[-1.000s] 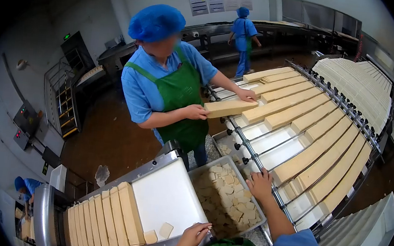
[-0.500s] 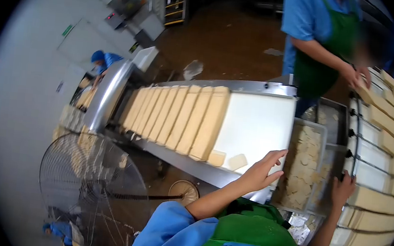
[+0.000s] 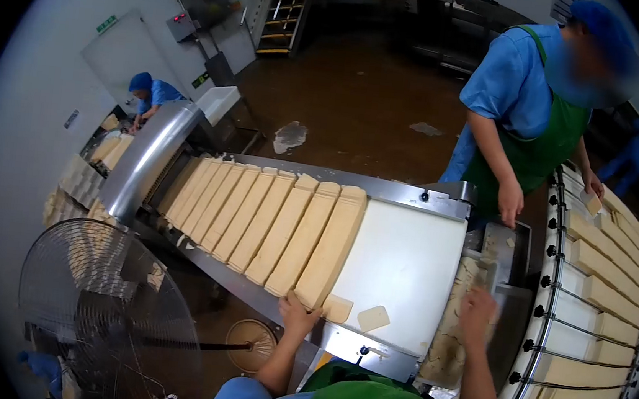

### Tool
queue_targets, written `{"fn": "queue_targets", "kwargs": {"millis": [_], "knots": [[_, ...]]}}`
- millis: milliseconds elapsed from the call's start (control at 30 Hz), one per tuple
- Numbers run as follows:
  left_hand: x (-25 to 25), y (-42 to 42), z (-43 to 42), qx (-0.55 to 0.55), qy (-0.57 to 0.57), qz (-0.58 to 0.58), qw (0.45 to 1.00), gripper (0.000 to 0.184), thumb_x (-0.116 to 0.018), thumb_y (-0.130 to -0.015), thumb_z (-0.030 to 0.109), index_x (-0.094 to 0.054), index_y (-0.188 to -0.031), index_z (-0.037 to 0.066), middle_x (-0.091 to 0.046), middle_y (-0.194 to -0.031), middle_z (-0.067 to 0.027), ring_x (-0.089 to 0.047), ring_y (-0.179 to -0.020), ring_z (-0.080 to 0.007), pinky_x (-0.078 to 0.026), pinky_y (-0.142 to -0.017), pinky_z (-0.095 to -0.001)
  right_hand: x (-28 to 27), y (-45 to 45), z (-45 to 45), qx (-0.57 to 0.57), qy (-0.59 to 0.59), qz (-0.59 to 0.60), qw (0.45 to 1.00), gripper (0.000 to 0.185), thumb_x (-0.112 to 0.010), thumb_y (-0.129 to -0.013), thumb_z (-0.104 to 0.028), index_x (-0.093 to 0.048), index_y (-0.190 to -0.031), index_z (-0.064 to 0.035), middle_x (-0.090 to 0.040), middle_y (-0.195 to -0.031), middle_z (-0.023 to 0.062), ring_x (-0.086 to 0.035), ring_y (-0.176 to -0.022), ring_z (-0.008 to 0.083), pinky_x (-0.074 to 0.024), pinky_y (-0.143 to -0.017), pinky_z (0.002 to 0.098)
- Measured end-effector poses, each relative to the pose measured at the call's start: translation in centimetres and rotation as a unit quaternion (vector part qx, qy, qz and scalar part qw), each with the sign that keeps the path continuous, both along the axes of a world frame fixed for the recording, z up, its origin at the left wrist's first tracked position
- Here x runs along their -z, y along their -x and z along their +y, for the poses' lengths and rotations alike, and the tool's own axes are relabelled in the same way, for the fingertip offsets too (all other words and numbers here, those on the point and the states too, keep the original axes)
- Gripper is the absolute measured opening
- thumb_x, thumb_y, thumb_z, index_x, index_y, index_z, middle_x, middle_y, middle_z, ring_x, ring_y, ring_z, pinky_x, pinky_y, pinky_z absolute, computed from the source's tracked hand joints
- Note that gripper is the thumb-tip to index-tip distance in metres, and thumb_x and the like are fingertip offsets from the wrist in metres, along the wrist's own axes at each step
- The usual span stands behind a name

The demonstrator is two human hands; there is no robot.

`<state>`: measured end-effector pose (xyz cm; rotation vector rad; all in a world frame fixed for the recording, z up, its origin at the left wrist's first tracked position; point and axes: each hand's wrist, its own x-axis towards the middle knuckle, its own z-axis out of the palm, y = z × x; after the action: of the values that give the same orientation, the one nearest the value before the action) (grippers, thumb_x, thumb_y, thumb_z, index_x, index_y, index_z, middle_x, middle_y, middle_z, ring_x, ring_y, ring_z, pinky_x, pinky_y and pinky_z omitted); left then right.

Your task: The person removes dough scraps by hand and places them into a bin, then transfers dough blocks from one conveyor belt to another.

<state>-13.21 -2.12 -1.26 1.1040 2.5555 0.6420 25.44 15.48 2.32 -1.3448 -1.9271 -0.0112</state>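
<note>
Long pale yellow blocks (image 3: 289, 231) lie side by side across the white conveyor belt (image 3: 403, 246). My left hand (image 3: 298, 317) is at the near end of the last block (image 3: 332, 247), its fingers and thumb around that end. Two thin, rounded square slices, a flat slice (image 3: 373, 318) and another slice (image 3: 337, 309) against the block, rest on the belt close by. Over the bin of scraps (image 3: 439, 353) is my right hand (image 3: 476, 311), blurred by motion; I cannot make out anything in it.
A second conveyor (image 3: 554, 322) on my right carries more blocks under thin rods. Across from me a co-worker (image 3: 517, 103) in a green apron holds a pale piece at that conveyor. A large fan (image 3: 105, 310) stands at my left, and a metal machine hood (image 3: 150, 156) spans the belt.
My left hand has moved left from above the bare belt end to the last block. My right hand has left the right conveyor for the bin. The view has shifted.
</note>
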Motion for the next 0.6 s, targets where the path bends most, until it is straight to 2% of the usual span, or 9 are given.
{"fn": "queue_targets", "kwargs": {"millis": [67,133,200,267,333,400,500,600], "knots": [[0.2,-0.3,0.6,0.009,-0.018,-0.018,1.000,0.094,-0.080,-0.065,0.026,-0.025,-0.133,-0.009,-0.035,-0.124,-0.0311,-0.038,-0.111,-0.0459,-0.033,-0.098,-0.0493,1.6,4.5,1.5,-0.040,0.112,0.041,0.992,0.005,-0.063,-0.072,-0.007,-0.066,-0.075,-0.0051,-0.066,-0.101,0.0111,-0.058,-0.098,0.0292,-0.0400,-0.086,0.0417],[-1.2,-0.3,1.8,-0.018,-0.018,-0.071,0.997,0.092,-0.082,-0.063,0.020,-0.027,-0.131,-0.009,-0.035,-0.123,-0.0297,-0.038,-0.111,-0.0464,-0.034,-0.096,-0.0491,2.3,9.2,2.5,-0.057,0.121,0.021,0.991,0.011,-0.062,-0.073,-0.013,-0.068,-0.080,-0.0063,-0.065,-0.106,0.0136,-0.055,-0.107,0.0317,-0.0363,-0.094,0.0447],[-2.2,-0.4,2.3,-0.019,0.003,-0.087,0.996,0.087,-0.082,-0.063,0.019,-0.031,-0.128,-0.009,-0.037,-0.120,-0.0287,-0.039,-0.110,-0.0452,-0.036,-0.095,-0.0472,2.4,14.1,3.8,-0.056,0.205,-0.034,0.977,0.028,-0.064,-0.076,-0.018,-0.064,-0.101,-0.0058,-0.051,-0.129,0.0140,-0.044,-0.119,0.0317,-0.0293,-0.100,0.0465],[-2.9,-0.2,2.8,0.006,-0.012,-0.062,0.998,0.081,-0.082,-0.064,0.021,-0.035,-0.123,-0.009,-0.042,-0.116,-0.0278,-0.043,-0.108,-0.0436,-0.039,-0.093,-0.0452,2.2,18.6,4.9,-0.043,0.214,-0.108,0.970,0.051,-0.063,-0.080,-0.030,-0.053,-0.123,-0.0057,-0.038,-0.141,0.0177,-0.037,-0.125,0.0332,-0.0289,-0.102,0.0464],[-3.4,-0.2,3.1,0.018,-0.016,-0.054,0.998,0.079,-0.081,-0.066,0.025,-0.036,-0.122,-0.009,-0.044,-0.113,-0.0272,-0.046,-0.105,-0.0435,-0.042,-0.090,-0.0451,2.1,23.0,6.9,-0.048,0.262,-0.147,0.953,0.066,-0.060,-0.083,-0.040,-0.041,-0.135,-0.0048,-0.029,-0.146,0.0193,-0.032,-0.129,0.0344,-0.0280,-0.104,0.0467],[-3.7,-0.1,3.1,0.031,-0.019,-0.046,0.998,0.077,-0.079,-0.068,0.028,-0.037,-0.120,-0.010,-0.046,-0.111,-0.0267,-0.048,-0.103,-0.0434,-0.044,-0.087,-0.0451,1.9,27.1,8.8,-0.040,0.275,-0.164,0.946,0.070,-0.057,-0.084,-0.044,-0.035,-0.140,-0.0080,-0.026,-0.147,0.0184,-0.032,-0.130,0.0344,-0.0288,-0.105,0.0457],[-3.7,0.3,3.5,0.046,0.044,-0.056,0.996,0.079,-0.073,-0.073,0.041,-0.036,-0.121,-0.011,-0.047,-0.108,-0.0274,-0.054,-0.095,-0.0439,-0.048,-0.077,-0.0474,-0.2,32.1,11.3,-0.066,0.324,-0.164,0.929,0.067,-0.052,-0.088,-0.046,-0.032,-0.143,-0.0137,-0.021,-0.150,0.0185,-0.033,-0.130,0.0341,-0.0314,-0.104,0.0435],[-3.7,0.5,3.7,0.068,0.079,-0.061,0.993,0.082,-0.073,-0.073,0.043,-0.035,-0.121,-0.011,-0.047,-0.107,-0.0271,-0.055,-0.093,-0.0435,-0.049,-0.075,-0.0472,0.4,35.4,13.6,-0.068,0.328,-0.160,0.929,0.065,-0.048,-0.089,-0.049,-0.031,-0.143,-0.0162,-0.018,-0.150,0.0195,-0.035,-0.127,0.0360,-0.0335,-0.103,0.0443]]}}
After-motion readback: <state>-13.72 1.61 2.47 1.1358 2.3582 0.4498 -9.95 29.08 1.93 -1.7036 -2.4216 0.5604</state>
